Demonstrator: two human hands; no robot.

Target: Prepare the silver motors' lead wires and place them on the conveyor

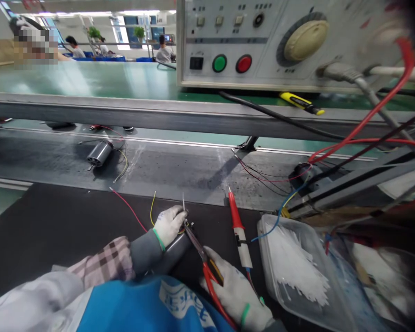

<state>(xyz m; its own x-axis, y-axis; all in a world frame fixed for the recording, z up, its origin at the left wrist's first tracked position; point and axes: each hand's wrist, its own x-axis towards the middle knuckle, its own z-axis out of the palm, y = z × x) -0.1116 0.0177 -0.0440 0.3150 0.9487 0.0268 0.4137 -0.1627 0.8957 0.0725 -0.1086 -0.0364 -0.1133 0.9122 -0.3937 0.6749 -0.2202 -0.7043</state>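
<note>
My left hand [169, 226], in a white glove with a green cuff, is closed at the end of a silver cylindrical motor [174, 251] on the black mat. A thin white strip [183, 202] stands up from its fingertips. Red-handled pliers [207, 265] are in my gloved right hand [231, 288], fingers wrapped round the handles. Their jaws reach the motor's end beside my left fingertips. A yellow wire [152, 208] and a red wire [131, 208] stick out beyond my left hand. What exactly the left fingers pinch is too small to tell.
Right of the pliers lies a red and white probe [240, 230], beside a clear tray [268, 276] of white strips. Another motor [101, 153] rests on the grey conveyor [180, 168]. A control box [207, 78] and yellow cutter [299, 102] sit on the shelf [107, 80]. People are far behind.
</note>
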